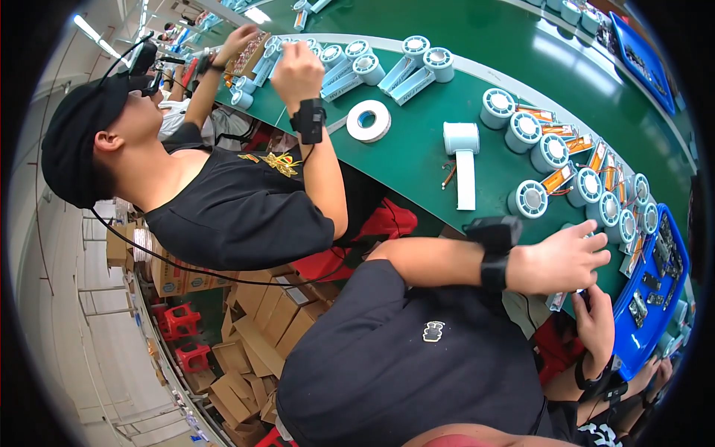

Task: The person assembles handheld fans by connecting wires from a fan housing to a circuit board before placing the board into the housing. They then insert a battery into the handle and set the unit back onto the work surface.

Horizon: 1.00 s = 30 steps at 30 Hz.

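My left hand (pixel 558 261) reaches across from the left, palm down, its fingers bent and somewhat apart over a light blue handheld fan (pixel 555 302). Most of that fan is hidden; only its lower end and a bit of blue by the fingertips show. My right hand (pixel 596 324) comes up from below with thumb and fingers closed just under the left fingers. A small dark bit shows at its fingertips, too covered to name. Just beyond my hands stand several light blue fans (pixel 588 186) with opened handles, orange parts and wires showing inside.
At the right is a blue tray (pixel 633 350) with dark circuit boards. A white-handled fan (pixel 465 179) and a tape roll (pixel 369 121) lie on the green table (pixel 417 160). A co-worker in black (pixel 246 194) sits at the left, near closed fans (pixel 413 78). Cardboard boxes (pixel 261 335) are behind.
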### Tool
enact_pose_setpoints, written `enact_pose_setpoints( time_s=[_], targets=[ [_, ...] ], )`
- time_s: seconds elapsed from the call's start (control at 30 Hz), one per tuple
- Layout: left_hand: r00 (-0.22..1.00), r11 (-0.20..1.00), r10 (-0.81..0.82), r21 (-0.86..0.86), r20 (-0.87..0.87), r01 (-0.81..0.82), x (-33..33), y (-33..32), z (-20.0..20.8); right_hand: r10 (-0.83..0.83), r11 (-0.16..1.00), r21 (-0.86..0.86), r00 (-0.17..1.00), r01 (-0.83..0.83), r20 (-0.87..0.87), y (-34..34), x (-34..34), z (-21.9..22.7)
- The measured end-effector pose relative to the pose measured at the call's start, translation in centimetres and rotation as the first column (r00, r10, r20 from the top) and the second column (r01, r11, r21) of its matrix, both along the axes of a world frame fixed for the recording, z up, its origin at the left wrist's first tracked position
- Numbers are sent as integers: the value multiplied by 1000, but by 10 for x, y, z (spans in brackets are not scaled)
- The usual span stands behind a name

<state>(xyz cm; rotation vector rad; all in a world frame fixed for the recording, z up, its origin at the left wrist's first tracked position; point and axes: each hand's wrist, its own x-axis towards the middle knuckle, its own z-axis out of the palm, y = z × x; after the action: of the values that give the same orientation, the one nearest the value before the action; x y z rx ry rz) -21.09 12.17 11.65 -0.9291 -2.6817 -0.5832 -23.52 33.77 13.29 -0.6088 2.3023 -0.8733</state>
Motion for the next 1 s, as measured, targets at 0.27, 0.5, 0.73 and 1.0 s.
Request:
enact_pose_setpoints(
  time_s=[0.27, 0.5, 0.73, 1.0],
  targets=[
    [982, 987, -162, -22, -99, 160, -24, 10, -52, 171, 983, 137, 881, -122, -441, 12, 5, -14],
    [989, 982, -89, 154, -115, 106, -26, 12, -54, -275, 934, 82, 848, 347, -454, -4, 6, -50],
    [979, 984, 61, 177, -193, -27, -16, 18, -55, -387, 885, -331, 912, 326, -137, -5, 12, -52],
    [981, 988, 3, 153, -192, 26, -17, 20, -60, -438, 757, -516, 897, 400, 53, 4, 24, -85]
  ],
)
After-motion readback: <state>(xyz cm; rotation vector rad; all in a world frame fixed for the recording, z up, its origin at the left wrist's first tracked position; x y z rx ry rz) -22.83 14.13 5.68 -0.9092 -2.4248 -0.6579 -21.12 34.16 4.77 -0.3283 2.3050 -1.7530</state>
